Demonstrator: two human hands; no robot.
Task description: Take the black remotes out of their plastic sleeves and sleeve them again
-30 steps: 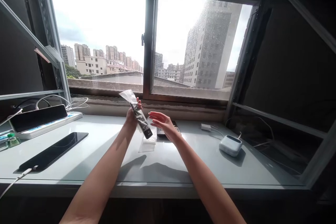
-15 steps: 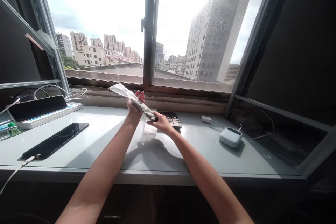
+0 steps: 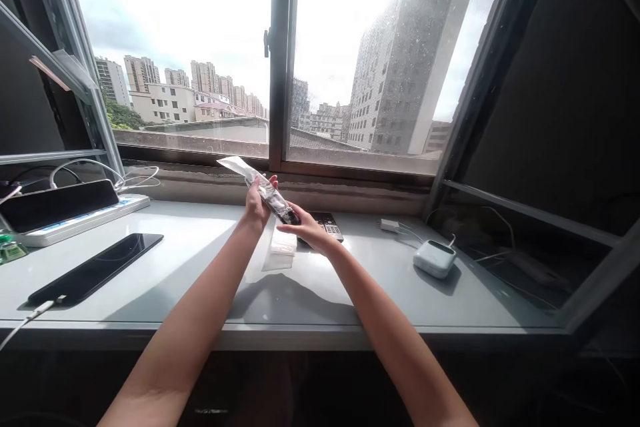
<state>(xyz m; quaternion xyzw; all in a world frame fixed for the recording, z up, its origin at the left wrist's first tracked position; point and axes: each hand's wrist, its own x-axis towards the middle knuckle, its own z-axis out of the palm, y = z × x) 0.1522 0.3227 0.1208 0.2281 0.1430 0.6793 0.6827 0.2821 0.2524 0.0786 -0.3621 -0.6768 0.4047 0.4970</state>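
Observation:
Above the desk I hold a slim dark remote control [image 3: 289,215] partly inside a clear, crinkled plastic bag [image 3: 273,199]. The bag's loose end points up and left past my left hand [image 3: 257,203], whose thumb lies over the plastic with the fingers behind it. My right hand [image 3: 306,228] grips the lower dark end. Beneath lies a stack of clear plastic bags [image 3: 283,245] on the desk. Just behind my right hand are black remote controls [image 3: 330,225] with pale buttons, partly hidden by that hand.
On the left of the desk [image 3: 190,287] lies a black phone [image 3: 97,268] with a white cable. Behind it another phone [image 3: 65,203] leans on a white power strip [image 3: 85,219]. A pale power bank [image 3: 434,259] and a white charger [image 3: 389,225] sit right. A window stands behind.
My left hand has closed, its thumb now over the bag where its fingers were spread before. The bag has slid further down over the remote control's dark end. The view has shifted slightly.

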